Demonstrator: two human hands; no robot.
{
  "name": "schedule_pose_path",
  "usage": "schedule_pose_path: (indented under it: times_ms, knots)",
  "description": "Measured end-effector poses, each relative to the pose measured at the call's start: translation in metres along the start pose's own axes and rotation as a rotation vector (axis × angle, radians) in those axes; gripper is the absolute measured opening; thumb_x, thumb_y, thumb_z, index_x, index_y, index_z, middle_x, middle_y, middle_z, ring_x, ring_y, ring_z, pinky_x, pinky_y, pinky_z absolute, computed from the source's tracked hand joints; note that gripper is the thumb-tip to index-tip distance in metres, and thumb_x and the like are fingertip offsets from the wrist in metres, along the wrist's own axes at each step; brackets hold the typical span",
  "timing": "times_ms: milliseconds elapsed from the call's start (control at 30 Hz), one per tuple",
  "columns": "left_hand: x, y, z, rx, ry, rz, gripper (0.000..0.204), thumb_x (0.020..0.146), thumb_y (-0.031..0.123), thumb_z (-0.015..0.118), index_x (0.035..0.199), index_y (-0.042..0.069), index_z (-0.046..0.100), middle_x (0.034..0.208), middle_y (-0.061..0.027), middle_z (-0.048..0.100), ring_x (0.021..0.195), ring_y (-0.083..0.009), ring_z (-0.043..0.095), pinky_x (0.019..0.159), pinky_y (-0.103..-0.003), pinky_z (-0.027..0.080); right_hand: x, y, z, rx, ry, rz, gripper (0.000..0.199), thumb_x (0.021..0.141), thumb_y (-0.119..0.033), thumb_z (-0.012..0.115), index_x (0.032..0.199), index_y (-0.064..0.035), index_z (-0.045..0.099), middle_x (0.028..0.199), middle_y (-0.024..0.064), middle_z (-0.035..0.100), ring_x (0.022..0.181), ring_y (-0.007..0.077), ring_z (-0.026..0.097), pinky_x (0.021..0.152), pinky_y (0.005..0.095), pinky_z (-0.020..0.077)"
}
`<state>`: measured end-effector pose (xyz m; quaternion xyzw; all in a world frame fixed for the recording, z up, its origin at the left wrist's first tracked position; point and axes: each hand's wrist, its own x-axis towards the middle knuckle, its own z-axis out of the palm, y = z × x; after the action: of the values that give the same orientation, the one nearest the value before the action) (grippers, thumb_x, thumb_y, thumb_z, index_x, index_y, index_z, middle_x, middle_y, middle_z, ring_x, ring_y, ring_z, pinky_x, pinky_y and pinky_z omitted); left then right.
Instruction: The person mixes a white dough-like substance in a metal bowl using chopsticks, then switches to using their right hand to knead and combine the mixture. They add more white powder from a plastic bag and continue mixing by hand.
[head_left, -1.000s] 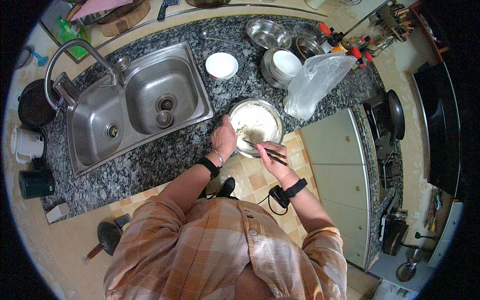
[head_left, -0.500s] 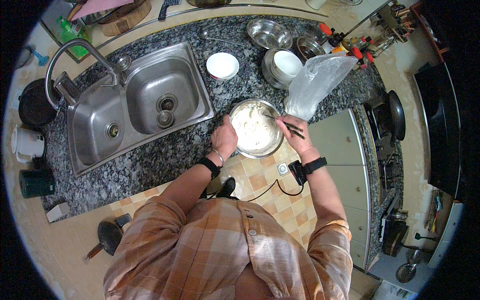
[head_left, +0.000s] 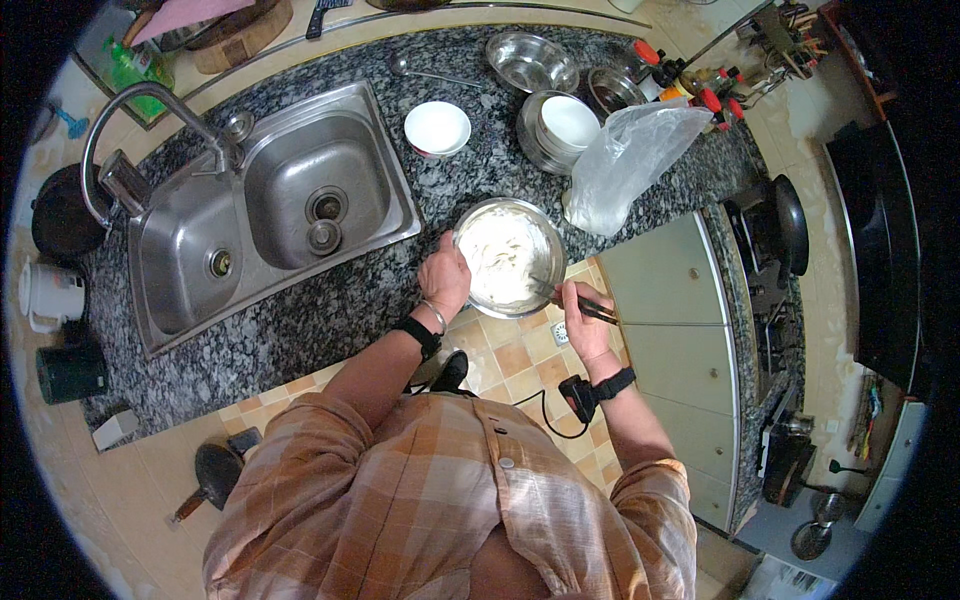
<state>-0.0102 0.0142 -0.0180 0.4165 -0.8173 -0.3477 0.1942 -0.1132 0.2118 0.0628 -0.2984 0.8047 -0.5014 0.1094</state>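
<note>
Seen from the head camera, a dark speckled granite counter (head_left: 330, 310) curves across the top of the view, with tan and orange floor tiles (head_left: 510, 355) below its front edge. A steel mixing bowl (head_left: 508, 257) holding pale batter sits at the counter's front edge, just right of a double steel sink (head_left: 270, 215) with a curved tap (head_left: 140, 110). The left hand (head_left: 445, 283) is wrapped around the bowl's near-left rim, gripping it. The right hand (head_left: 580, 318) is clenched around a pair of dark chopsticks (head_left: 565, 297) whose tips reach into the batter at the bowl's right side. Behind the bowl stand a small white bowl (head_left: 437, 128), a stack of plates in a steel dish (head_left: 562, 128), an empty steel bowl (head_left: 532, 62) and a clear plastic bag (head_left: 630, 160) just beside the mixing bowl. To the right run pale cabinet fronts (head_left: 665, 300) and a stove with a black pan (head_left: 790, 225). At far left stand a white kettle (head_left: 50, 295) and a dark pot (head_left: 65, 215).
</note>
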Motion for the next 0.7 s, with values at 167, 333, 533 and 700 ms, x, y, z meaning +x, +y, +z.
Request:
schedule_pose_path:
  times_ms: [167,333,533,700]
  knots:
    - [-0.001,-0.001,0.001,0.025,0.005,0.007,0.039,0.085,0.015,0.053,0.122,0.002,0.052,0.069,-0.021,0.063,0.066,-0.0396,0.063,0.062,-0.049,0.049,-0.004,0.013,0.013,0.433,0.163,0.362,0.032,0.097,-0.024,0.051,0.089,0.0047,0.062,0.077,0.0142,0.067,0.065,0.0209,0.067,0.06,0.0303,0.0561]
    - [-0.003,0.002,-0.004,0.048,-0.041,-0.022,0.041,0.084,0.014,0.053,0.124,0.002,0.051,0.067,-0.0198,0.063,0.064,-0.0391,0.062,0.06,-0.049,0.048,0.004,0.011,0.017,0.68,0.367,0.513,0.027,0.098,-0.022,0.05,0.093,0.0037,0.06,0.081,0.0149,0.067,0.061,0.0234,0.066,0.055,0.0292,0.055]
    - [-0.002,0.0,-0.005,0.028,-0.021,0.025,0.043,0.083,0.013,0.053,0.124,0.0,0.049,0.066,-0.02,0.063,0.062,-0.039,0.062,0.059,-0.049,0.048,0.031,0.001,0.035,0.609,0.405,0.338,0.033,0.098,-0.028,0.051,0.095,0.0041,0.059,0.08,0.0147,0.066,0.063,0.0208,0.066,0.06,0.0298,0.0557]
    - [-0.001,-0.003,-0.005,0.086,-0.036,0.049,0.044,0.083,0.014,0.052,0.123,-0.003,0.048,0.066,-0.0215,0.062,0.062,-0.0396,0.062,0.059,-0.051,0.048,0.047,0.007,0.067,0.67,0.325,0.404,0.03,0.098,-0.024,0.051,0.091,0.0035,0.06,0.078,0.012,0.065,0.063,0.0202,0.066,0.056,0.0285,0.0537]
